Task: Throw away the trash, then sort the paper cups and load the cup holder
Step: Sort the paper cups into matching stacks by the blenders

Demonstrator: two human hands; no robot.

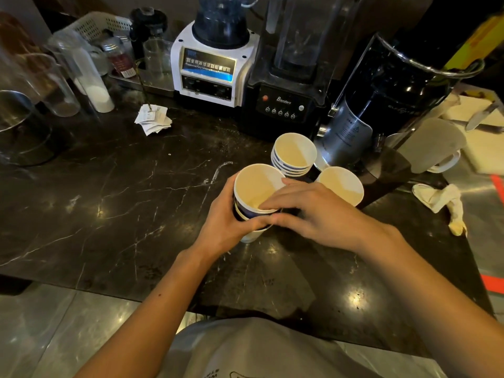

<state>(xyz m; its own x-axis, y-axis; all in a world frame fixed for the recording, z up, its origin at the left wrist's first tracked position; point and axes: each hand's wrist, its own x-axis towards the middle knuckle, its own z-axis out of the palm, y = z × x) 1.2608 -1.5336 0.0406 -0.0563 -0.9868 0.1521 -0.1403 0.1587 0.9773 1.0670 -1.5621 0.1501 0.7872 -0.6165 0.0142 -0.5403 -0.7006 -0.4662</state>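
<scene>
A short stack of blue-and-white paper cups (255, 186) stands on the black marble counter (109, 203). My left hand (221, 227) wraps around its left side. My right hand (308, 211) grips the top cup's near rim, with fingers reaching inside. Just behind stands a second stack of several nested cups (294, 152). A single cup (341, 185) stands to the right, partly hidden by my right hand.
Two blenders (215, 58) (289, 77) and a black machine (387, 99) line the back. Folded paper slips (154, 120) lie at mid-left, clear containers (79, 72) at far left. A crumpled white cloth (439, 200) and a cutting board with a knife (480, 118) are on the right.
</scene>
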